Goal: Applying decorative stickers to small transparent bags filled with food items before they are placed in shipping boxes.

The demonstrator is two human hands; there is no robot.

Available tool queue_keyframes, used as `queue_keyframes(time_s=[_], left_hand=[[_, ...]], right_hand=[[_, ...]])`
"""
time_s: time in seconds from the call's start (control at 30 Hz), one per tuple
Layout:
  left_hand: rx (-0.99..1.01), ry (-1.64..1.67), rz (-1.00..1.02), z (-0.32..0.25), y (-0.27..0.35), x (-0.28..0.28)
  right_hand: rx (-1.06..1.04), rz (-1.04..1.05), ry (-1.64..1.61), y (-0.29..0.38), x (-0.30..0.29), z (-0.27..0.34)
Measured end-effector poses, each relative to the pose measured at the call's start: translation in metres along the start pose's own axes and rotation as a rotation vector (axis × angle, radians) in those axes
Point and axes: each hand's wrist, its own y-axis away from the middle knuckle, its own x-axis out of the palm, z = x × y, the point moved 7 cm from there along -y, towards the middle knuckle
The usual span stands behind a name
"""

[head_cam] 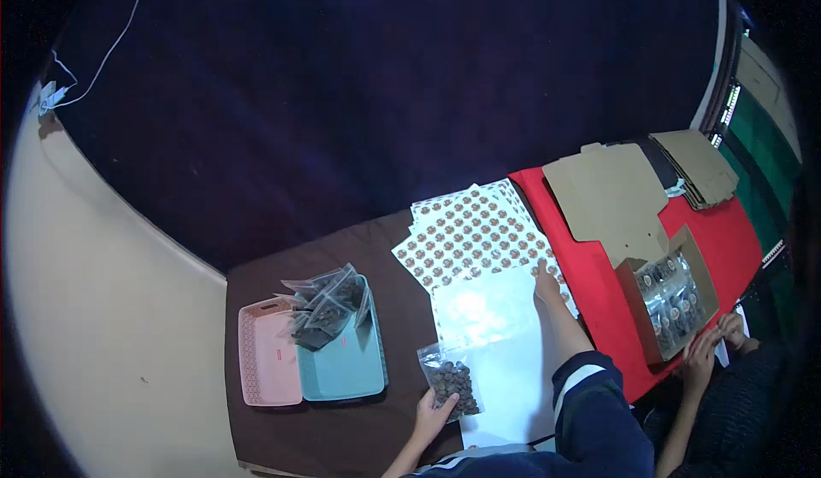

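Observation:
My left hand [431,419] grips a clear plastic zip bag [453,385] full of small dark brown pieces, held low over the white backing paper. My right hand [547,285] reaches to the right edge of the printed sticker sheets [471,241], which carry rows of small round stickers. Its fingertips touch the sheet there, but whether they pinch a sticker is too small to tell. Between my hands lies a blank white sheet area [507,362], glaring under the light.
Left on the brown cloth [404,305], more filled bags [330,305] lie across a blue tray [343,375] and a pink tray [272,369]. On the red cloth [603,311], an open cardboard box [699,273] holds labelled bags. Another person's hands [702,353] are beside it. Flat cardboard [699,164] lies behind.

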Motion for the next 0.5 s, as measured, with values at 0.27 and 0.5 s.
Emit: queue_keyframes(time_s=[0.27,0.5], left_hand=[[-0.003,-0.066,-0.041,-0.015,0.007,-0.001],[0.089,-0.001,-0.058,-0.020,0.019,-0.001]], right_hand=[[0.031,-0.058,0.023,0.021,-0.004,0.027],[-0.099,-0.269,0.122,0.054,-0.018,0.046]])
